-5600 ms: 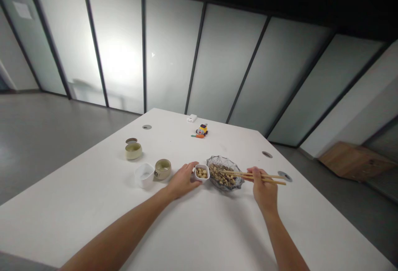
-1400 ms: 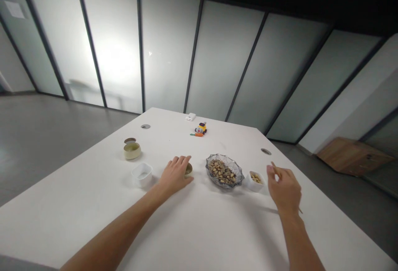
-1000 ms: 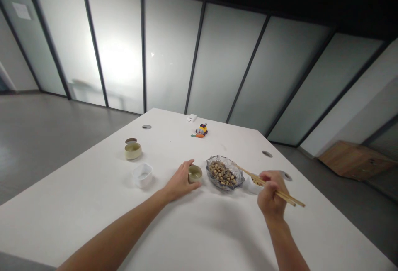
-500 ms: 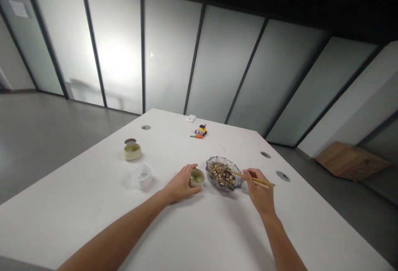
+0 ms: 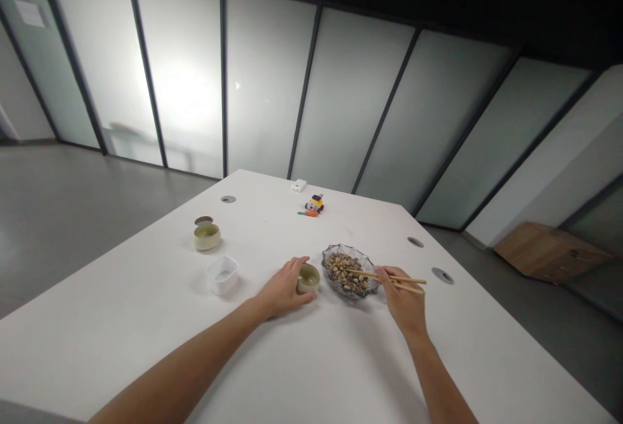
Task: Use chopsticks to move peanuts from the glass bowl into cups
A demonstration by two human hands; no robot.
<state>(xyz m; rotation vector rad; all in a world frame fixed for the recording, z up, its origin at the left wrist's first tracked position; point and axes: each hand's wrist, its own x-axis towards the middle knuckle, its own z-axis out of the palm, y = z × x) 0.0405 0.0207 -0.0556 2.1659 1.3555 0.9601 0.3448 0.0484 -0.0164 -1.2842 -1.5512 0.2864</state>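
Note:
My left hand (image 5: 285, 289) curves around a small greenish cup (image 5: 308, 286) standing on the white table, thumb at its near side and fingers at its far side. Just right of the cup is a clear glass bowl (image 5: 372, 284) with a scalloped rim, heaped with brown nuts or shells (image 5: 346, 273) that look like pistachios. A pair of wooden chopsticks (image 5: 406, 284) is gripped in my right hand (image 5: 403, 297), at the bowl's right edge. Their tips reach over the nuts near the middle of the bowl; whether they pinch one is too small to tell.
To the left stand a white square plastic container (image 5: 222, 276) and a pale green bowl (image 5: 207, 237), with a brown round lid (image 5: 204, 221) behind it. Farther back lie a toy vehicle (image 5: 315, 203), a toy carrot (image 5: 308, 214) and a white case (image 5: 298, 185). Round grommets (image 5: 442, 275) dot the table.
My right hand has shifted slightly left, and the chopstick tips have moved left and a little down over the nuts. My left hand stays around the cup.

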